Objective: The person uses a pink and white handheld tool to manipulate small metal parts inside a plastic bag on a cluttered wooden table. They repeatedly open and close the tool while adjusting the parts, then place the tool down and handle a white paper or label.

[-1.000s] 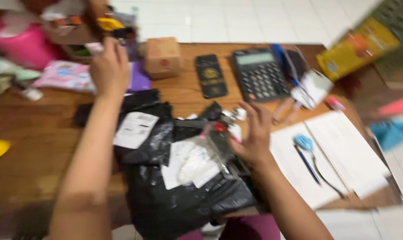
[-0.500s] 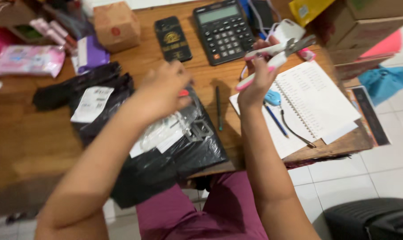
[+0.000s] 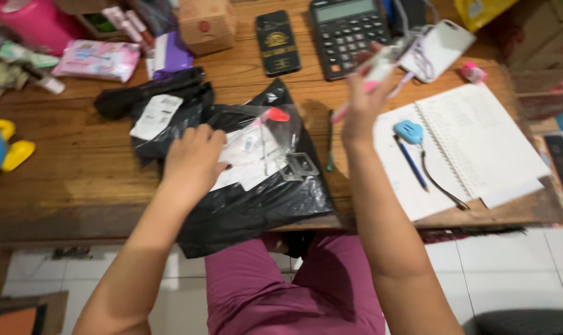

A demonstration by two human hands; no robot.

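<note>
Since half a sec ago, left hand [image 3: 191,158] has dropped flat onto the clear plastic bag [image 3: 256,152]; right hand [image 3: 362,102] has stayed raised w/ the pink-and-white scissors [image 3: 381,62], now blurred over the calculator's corner.

Near edge of wooden table [image 3: 64,186]: big black poly mailer [image 3: 256,205] hangs partly over the edge. On top of it lies the clear bag, w/ white paper slips and a red-tipped item inside; contents otherwise too blurred to tell. Left fingers spread, palm pressing the bag's left end. 2 grey square buckles [image 3: 300,166] lie at the bag's right end.

Right fingers curled tight round the scissors' handles; blades point up-right, open or shut can't tell.

Just right of the mailer: 1 dark pen [image 3: 330,139]. Then an open spiral notebook [image 3: 480,149] w/ 1 blue pen [image 3: 410,162] and a blue oval gadget [image 3: 409,131] on its left page.

Further back, left: 2nd black mailer [image 3: 170,99] w/ a white label [image 3: 155,116], bunched up.

Far row: 1 pink wipes pack [image 3: 98,59], 1 purple pouch [image 3: 170,56], 1 small cardboard box [image 3: 207,25] closed, 1 black phone [image 3: 277,42], 1 calculator [image 3: 346,34], 1 white phone [image 3: 440,46].
</note>
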